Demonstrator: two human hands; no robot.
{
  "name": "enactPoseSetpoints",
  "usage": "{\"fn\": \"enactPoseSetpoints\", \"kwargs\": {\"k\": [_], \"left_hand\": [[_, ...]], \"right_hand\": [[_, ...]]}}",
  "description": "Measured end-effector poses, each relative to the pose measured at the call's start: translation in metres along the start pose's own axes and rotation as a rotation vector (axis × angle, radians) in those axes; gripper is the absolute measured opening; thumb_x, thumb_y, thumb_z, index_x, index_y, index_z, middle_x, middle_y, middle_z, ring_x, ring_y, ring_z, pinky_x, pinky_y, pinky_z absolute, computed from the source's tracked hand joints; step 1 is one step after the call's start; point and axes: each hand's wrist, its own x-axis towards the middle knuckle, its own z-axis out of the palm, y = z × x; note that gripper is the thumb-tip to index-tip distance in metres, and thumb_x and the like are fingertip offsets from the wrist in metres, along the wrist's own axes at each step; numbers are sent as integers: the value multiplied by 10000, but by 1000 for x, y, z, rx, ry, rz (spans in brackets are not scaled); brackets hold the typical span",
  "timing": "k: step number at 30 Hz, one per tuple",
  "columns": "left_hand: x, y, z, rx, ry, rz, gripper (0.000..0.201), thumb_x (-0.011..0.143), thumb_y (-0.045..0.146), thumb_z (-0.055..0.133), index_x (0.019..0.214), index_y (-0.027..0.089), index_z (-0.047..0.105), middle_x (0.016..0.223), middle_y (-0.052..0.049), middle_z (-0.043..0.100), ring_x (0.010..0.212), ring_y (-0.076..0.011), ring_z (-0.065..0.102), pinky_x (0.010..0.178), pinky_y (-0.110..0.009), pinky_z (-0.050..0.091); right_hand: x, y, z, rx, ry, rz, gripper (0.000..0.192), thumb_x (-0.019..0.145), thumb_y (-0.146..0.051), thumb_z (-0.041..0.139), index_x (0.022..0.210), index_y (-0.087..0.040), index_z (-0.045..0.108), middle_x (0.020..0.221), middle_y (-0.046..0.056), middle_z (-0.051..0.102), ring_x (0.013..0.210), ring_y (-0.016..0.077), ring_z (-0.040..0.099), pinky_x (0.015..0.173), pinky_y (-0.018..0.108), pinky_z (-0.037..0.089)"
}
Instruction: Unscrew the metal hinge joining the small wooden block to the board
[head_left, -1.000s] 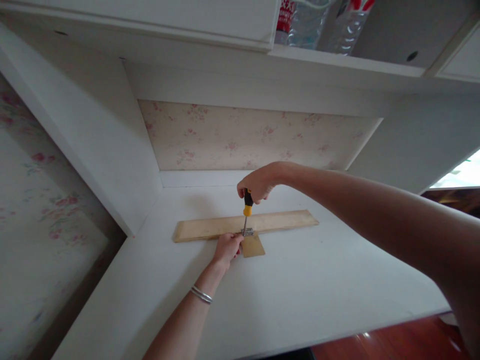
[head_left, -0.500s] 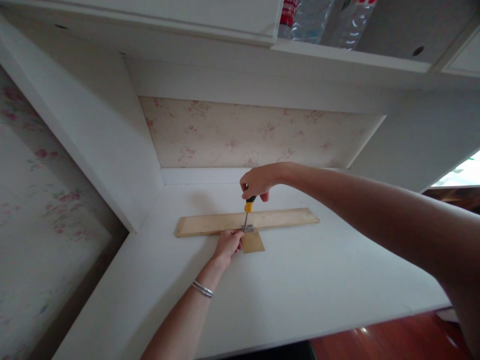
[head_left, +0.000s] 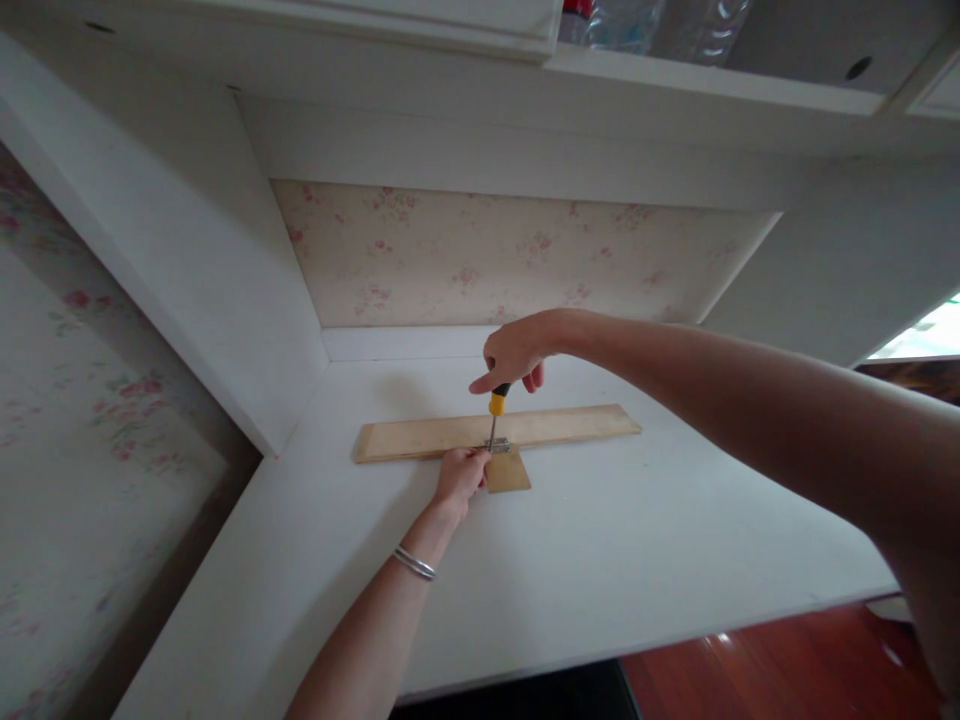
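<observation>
A long wooden strip [head_left: 570,427] lies across the back of the white desk [head_left: 600,560]. A small wooden square [head_left: 508,472] sits against its near edge, joined by a small metal hinge [head_left: 500,446]. My right hand [head_left: 514,352] grips the top of a yellow-and-black screwdriver [head_left: 496,404], held upright with its tip on the hinge. My left hand [head_left: 459,474], a silver bangle on its wrist, presses down beside the hinge and the small square.
The desk sits in a white alcove with floral wallpaper [head_left: 487,260] behind. A slanted white side panel [head_left: 187,260] rises on the left. Plastic bottles [head_left: 637,20] stand on the shelf above. The desk's front edge drops to a red-brown floor [head_left: 787,670].
My right hand has turned on the screwdriver handle, its index finger now sticking out. The camera view has shifted slightly; the wood and my left hand stay in place.
</observation>
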Motion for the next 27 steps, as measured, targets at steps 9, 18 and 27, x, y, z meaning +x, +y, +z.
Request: {"fn": "enactPoseSetpoints", "kwargs": {"k": [9, 18, 27], "left_hand": [[-1, 0, 1, -10, 7, -1, 200, 699, 283, 567, 557, 141, 570, 392, 42, 412, 368, -68, 360, 375, -204, 206], [0, 0, 1, -19, 6, 2, 185, 680, 293, 567, 564, 151, 546, 404, 46, 411, 365, -73, 360, 370, -209, 197], [-3, 3, 0, -36, -6, -9, 185, 684, 283, 572, 554, 157, 533, 389, 54, 400, 352, -63, 330, 378, -209, 189]], "right_hand": [[0, 9, 5, -37, 97, -39, 572, 725, -509, 656, 1148, -133, 569, 907, 89, 674, 676, 185, 632, 627, 300, 438], [-3, 7, 4, 14, 111, -68, 533, 725, -445, 670, 1152, -147, 556, 949, 93, 672, 656, 178, 641, 597, 287, 438], [-2, 9, 4, 16, 87, -61, 450, 751, -454, 641, 1090, -164, 584, 857, 72, 675, 647, 173, 636, 573, 275, 447]]}}
